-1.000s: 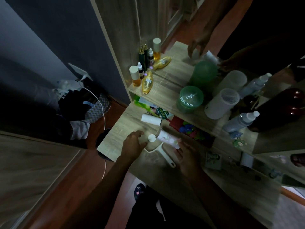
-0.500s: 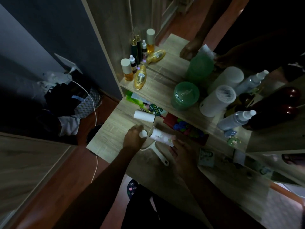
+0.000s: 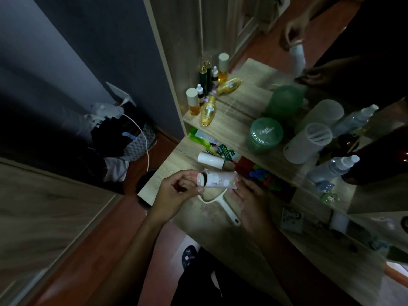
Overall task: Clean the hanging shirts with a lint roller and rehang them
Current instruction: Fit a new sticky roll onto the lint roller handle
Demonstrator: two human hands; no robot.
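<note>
Over the worktop (image 3: 176, 157), left hand (image 3: 176, 191) pinches the lint roller (image 3: 217, 178) end; right hand (image 3: 247, 195) grips its other end. Keep the roll level.

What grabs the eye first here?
Both hands at centre: the left hand and right hand hold a patterned lint roller above the wooden desk. Behind it, a green jar and a white cylinder stand on the shelf, doubled in the mirror.
</note>
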